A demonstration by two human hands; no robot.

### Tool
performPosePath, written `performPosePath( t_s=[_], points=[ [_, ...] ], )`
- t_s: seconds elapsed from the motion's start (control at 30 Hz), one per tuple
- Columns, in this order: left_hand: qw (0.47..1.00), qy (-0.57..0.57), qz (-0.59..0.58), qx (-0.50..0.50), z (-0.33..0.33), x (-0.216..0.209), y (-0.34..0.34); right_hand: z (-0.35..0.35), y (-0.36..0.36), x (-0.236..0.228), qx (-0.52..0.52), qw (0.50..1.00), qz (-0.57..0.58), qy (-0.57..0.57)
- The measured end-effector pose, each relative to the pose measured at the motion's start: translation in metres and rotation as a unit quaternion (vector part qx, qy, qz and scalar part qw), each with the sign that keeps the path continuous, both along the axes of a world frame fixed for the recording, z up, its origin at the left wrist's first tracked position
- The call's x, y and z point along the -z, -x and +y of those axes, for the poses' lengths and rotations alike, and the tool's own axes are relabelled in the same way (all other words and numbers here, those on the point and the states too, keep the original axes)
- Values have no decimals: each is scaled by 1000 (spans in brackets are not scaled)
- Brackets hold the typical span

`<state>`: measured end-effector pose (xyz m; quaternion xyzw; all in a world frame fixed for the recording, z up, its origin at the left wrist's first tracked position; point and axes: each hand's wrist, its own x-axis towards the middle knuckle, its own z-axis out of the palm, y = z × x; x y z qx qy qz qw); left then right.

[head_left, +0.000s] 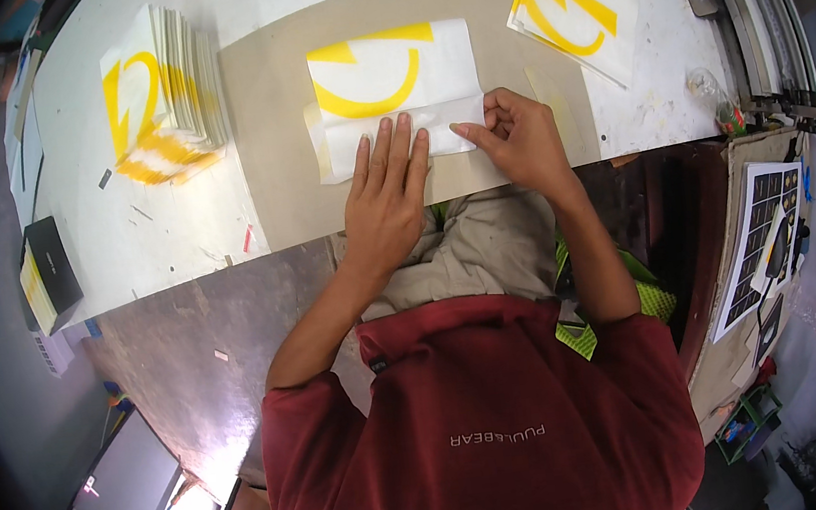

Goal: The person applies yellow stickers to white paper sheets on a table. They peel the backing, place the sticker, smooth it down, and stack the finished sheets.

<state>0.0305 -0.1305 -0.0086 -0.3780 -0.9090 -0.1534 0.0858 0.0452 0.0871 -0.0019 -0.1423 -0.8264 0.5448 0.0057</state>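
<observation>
A white paper piece with a yellow print [368, 83] lies on the brown board in front of me, its near part a folded plain white strip. I cannot tell if it is a bag or a sheet. My left hand [383, 192] rests flat on the near strip, fingers stretched out and pointing away from me. At the right end of that strip my right hand [525, 136] is closed, with thumb and forefinger pinching the paper's edge. The other fingers of that hand are curled in. A narrow pale flap sticks out at the paper's left side.
A thick stack of similar yellow-printed papers [164, 96] stands at the left, and more printed papers [567, 15] lie at the far right. The brown board [279, 139] covers the table's middle. A black box [52, 263] sits at the left corner; metal rails [752, 9] run along the right.
</observation>
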Motion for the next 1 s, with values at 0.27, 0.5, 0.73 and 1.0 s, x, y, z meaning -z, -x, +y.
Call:
performPosePath(
  t_s=[0.27,0.5,0.73,1.0],
  points=[
    [998,-59,7,-6,-3,12,-8,-13,-36,-9,-68,913,258,-309],
    [998,-56,-6,-7,-5,10,-6,-18,-45,16,-142,888,230,-373],
    [998,-42,-52,16,-13,9,-2,-22,-48,21,-151,880,204,-401],
    [997,2,-75,1,-34,9,-11,-15,-54,24,-174,878,192,-403]
  ],
)
